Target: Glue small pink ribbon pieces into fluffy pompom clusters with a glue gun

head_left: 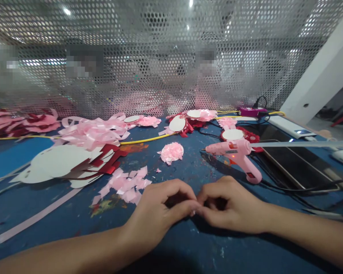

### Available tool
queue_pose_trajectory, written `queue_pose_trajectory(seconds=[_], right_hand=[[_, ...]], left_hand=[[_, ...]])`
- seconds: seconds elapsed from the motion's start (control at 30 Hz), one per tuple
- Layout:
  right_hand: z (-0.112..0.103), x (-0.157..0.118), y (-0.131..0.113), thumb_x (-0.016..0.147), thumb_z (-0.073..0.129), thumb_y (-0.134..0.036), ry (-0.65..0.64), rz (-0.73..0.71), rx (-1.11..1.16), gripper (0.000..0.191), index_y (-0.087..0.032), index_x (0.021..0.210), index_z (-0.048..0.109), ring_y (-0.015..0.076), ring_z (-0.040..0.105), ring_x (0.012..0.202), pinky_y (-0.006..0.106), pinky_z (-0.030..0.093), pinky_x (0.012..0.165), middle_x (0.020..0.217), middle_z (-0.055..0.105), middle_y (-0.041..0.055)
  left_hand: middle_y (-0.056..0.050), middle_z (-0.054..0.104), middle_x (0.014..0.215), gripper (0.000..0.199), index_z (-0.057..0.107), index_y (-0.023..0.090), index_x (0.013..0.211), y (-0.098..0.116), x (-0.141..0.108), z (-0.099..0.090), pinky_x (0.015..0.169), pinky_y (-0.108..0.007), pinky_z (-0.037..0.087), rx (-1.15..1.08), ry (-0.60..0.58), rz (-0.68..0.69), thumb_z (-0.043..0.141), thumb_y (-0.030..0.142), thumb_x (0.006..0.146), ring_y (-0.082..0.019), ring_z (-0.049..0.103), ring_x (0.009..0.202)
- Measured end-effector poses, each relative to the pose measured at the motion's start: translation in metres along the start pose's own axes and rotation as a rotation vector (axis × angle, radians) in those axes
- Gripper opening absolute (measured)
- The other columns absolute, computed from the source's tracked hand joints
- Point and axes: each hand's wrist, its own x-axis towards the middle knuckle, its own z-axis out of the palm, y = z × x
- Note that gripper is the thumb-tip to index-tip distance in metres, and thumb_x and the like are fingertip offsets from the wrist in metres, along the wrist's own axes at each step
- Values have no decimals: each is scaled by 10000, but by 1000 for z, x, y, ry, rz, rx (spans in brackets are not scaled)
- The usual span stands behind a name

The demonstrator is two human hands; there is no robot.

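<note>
My left hand [165,209] and my right hand [231,205] meet fingertip to fingertip over the blue table, both in a pinch. A tiny pale bit shows at the left fingertips; what else they hold is hidden. Beyond them lies a round piece covered with pink scraps [172,152]. Cut pink ribbon pieces [128,184] are spread beside my left hand. A pink glue gun [234,152] with a long glue stick rests behind my right hand.
White and red cut-outs [60,161] are stacked at the left, with pink ribbon [94,131] behind them. A yellow cable [148,140] crosses the table [200,247]. Dark flat devices [297,160] lie at the right. A perforated metal screen [160,61] stands at the back.
</note>
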Motion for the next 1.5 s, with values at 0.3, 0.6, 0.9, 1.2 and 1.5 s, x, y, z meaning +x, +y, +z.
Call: queue_pose_trajectory(seconds=[0.3, 0.6, 0.9, 1.2, 1.5], right_hand=[[-4, 5, 0, 826, 575, -326, 91, 191, 163, 268, -162, 640, 473, 45, 253, 465, 175, 218, 413, 492, 325, -88], [-4, 3, 2, 830, 574, -301, 71, 160, 145, 284, -166, 612, 453, 42, 259, 459, 178, 217, 411, 491, 329, -85], [-5, 4, 1, 826, 588, -272, -4, 78, 70, 199, -156, 669, 552, 37, 299, 422, 162, 240, 412, 460, 375, -86], [0, 1, 3, 819, 595, -255, -71, 8, -139, 234, -148, 613, 572, 30, 363, 428, 153, 266, 451, 463, 431, -73], [-3, 4, -1, 822, 600, -258, -47, 114, 1, 180, -140, 686, 617, 35, 369, 439, 151, 286, 446, 483, 460, -71]], left_hand=[[-10, 478, 728, 393, 464, 166, 689, -2, 19, -17, 656, -295, 431, -1146, -248, -267, 402, 493, 898, -153, 508, 702], [-2, 446, 737, 475, 431, 167, 712, -4, 19, -16, 612, -274, 401, -1116, -359, -284, 422, 623, 846, -136, 467, 666], [29, 532, 953, 164, 513, 238, 931, -14, 3, -3, 747, -224, 409, -271, -59, 97, 614, 146, 843, -92, 523, 857], [44, 570, 780, 125, 511, 196, 841, -3, 8, -4, 700, -237, 423, -151, -102, -6, 634, 194, 824, -88, 546, 729], [59, 566, 796, 211, 473, 205, 907, -10, 10, -6, 701, -185, 423, -294, -68, -52, 664, 230, 821, -55, 536, 735]])
